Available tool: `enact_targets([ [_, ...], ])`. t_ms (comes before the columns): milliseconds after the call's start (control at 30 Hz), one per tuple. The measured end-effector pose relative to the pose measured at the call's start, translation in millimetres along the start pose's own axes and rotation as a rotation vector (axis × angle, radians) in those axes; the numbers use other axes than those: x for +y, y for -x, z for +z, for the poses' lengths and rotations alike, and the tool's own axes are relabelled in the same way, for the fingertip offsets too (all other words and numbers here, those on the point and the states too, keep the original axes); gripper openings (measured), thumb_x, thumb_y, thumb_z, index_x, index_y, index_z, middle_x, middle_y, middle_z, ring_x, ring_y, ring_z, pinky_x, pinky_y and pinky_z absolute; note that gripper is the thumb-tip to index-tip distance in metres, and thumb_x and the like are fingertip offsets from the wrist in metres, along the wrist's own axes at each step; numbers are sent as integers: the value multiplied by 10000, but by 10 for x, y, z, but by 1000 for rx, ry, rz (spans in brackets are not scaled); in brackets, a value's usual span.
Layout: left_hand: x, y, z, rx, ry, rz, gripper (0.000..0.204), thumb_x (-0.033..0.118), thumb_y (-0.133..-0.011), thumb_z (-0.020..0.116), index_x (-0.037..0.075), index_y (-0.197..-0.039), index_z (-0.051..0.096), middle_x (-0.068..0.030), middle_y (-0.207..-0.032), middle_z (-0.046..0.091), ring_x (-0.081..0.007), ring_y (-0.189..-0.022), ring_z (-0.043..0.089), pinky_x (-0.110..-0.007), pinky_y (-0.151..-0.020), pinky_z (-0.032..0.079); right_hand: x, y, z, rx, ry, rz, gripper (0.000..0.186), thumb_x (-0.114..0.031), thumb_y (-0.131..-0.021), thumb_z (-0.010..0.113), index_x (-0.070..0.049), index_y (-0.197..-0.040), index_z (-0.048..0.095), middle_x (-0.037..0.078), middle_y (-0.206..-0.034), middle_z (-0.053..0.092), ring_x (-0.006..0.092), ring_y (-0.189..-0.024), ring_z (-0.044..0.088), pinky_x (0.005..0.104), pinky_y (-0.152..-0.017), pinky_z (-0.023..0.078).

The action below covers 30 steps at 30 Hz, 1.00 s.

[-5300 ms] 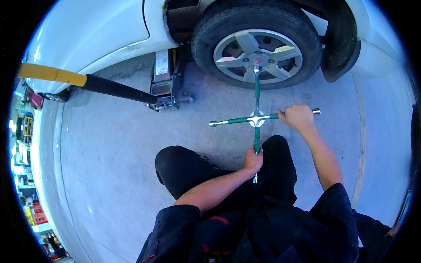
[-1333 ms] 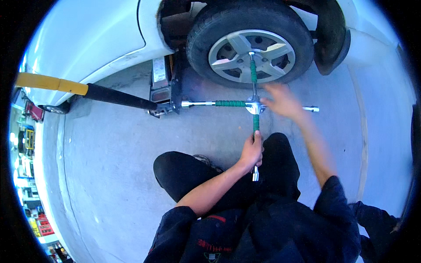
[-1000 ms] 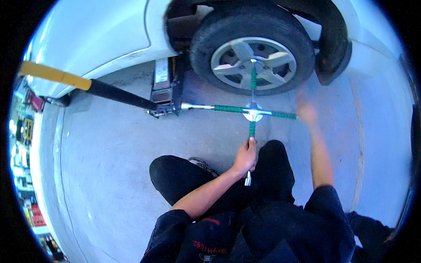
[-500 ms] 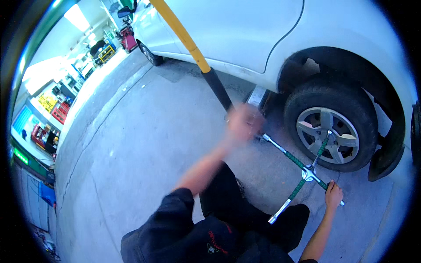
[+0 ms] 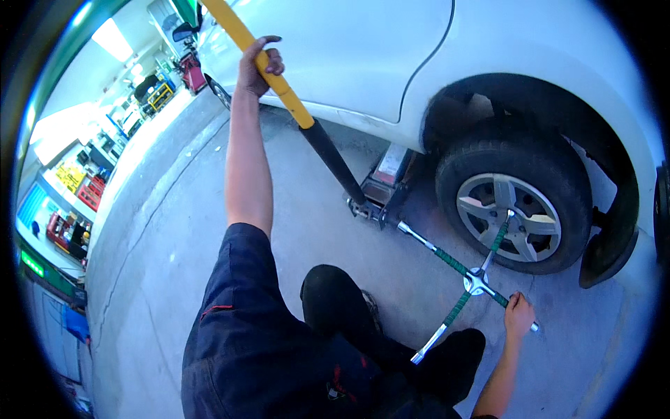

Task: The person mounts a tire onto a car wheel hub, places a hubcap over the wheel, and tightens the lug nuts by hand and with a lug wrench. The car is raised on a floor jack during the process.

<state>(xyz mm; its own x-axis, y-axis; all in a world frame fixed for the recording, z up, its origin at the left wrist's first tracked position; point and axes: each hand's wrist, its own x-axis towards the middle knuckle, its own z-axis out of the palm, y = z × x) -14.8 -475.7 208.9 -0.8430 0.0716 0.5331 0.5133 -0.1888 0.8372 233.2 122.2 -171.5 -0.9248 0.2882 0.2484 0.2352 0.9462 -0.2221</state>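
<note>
My left hand (image 5: 259, 68) is wrapped round the yellow upper part of a floor jack's handle (image 5: 286, 94), whose lower end is black. That handle slants down to the jack (image 5: 382, 192), which reaches under the white car's side. Near the ground at the right, my right hand (image 5: 518, 315) grips one arm of a four-way lug wrench (image 5: 477, 281) with green grips and chrome ends. Another arm of the wrench meets the spoked wheel (image 5: 509, 215) near its hub. Its other two arms stick out free, one toward the jack and one toward my knee.
The white car (image 5: 349, 63) stands along the far side, its wheel arch above the tyre. My bent knees (image 5: 328, 297) are close to the wrench. Concrete floor (image 5: 167, 258) stretches left toward red and yellow workshop equipment (image 5: 91, 192) and a blue object (image 5: 75, 323).
My left hand has moved from low by the jack up to the yellow part of its handle, and now grips it. The right hand stays on the lug wrench. The view has shifted slightly.
</note>
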Motion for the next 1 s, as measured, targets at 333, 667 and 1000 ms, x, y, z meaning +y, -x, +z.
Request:
enact_targets([
  [333, -59, 61, 313, 672, -445, 238, 224, 148, -825, 552, -51, -903, 487, -83, -576, 488, -172, -461, 493, -326, -440, 442, -24, -21, 4, -62, 15, 62, 303, -310, -871, 439, -77, -812, 622, 206, -677, 604, 390, -638, 591, 504, -586, 463],
  [667, -46, 66, 567, 963, -635, 367, 243, 97, -736, 622, -82, -851, 503, -132, -611, 561, -225, -462, 557, -340, -426, 477, 52, -33, 53, -73, -31, 26, 323, -334, -876, 436, -88, -801, 632, 209, -671, 605, 389, -638, 597, 501, -582, 471],
  [1000, 157, 91, 850, 1073, -774, 347, 274, 124, -742, 605, -63, -910, 496, -127, -661, 562, -215, -475, 554, -341, -453, 482, 21, -32, 9, -55, 7, 47, 326, -344, -864, 447, -102, -786, 651, 196, -661, 613, 383, -619, 606, 489, -578, 487],
])
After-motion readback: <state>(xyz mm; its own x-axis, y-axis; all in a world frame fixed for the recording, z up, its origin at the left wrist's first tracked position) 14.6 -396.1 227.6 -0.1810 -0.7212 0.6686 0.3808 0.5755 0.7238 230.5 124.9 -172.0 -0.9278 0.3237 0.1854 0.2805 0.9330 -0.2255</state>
